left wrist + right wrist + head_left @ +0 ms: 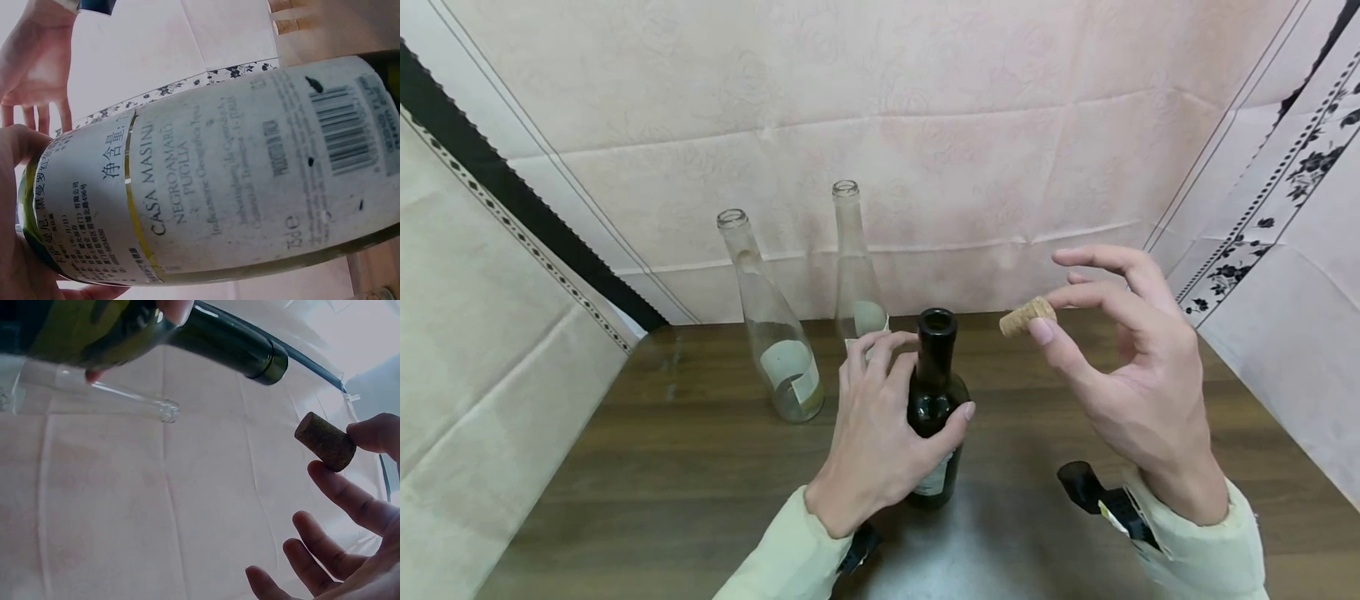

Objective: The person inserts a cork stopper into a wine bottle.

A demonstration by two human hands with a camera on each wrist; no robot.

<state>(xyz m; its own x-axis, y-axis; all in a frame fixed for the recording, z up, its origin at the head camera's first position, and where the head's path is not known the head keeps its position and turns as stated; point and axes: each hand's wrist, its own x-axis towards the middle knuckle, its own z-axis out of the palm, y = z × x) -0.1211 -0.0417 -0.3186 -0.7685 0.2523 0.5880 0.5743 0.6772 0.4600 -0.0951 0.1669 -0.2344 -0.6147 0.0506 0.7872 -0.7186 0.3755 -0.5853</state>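
Note:
My left hand (883, 417) curls round the shoulder of a dark green wine bottle (935, 358), which stands upright on the wooden table with its mouth uncovered. In the left wrist view the bottle's white printed label (250, 162) fills most of the picture. Up and to the right of the bottle mouth, my right hand (1150, 367) pinches a cork (1026, 317) between thumb and index finger, the other fingers spread. From the right wrist, the tapered cork (325, 442) shows one end pointing towards the bottle neck (250, 359), with a gap between them.
Two clear glass bottles with pale labels stand to the left, one nearer (775, 333) and one farther back (853, 250), partly behind my left hand. Patterned cloth (970, 167) hangs along the table's back and sides. Small cork-coloured pieces (287, 26) show in the left wrist view.

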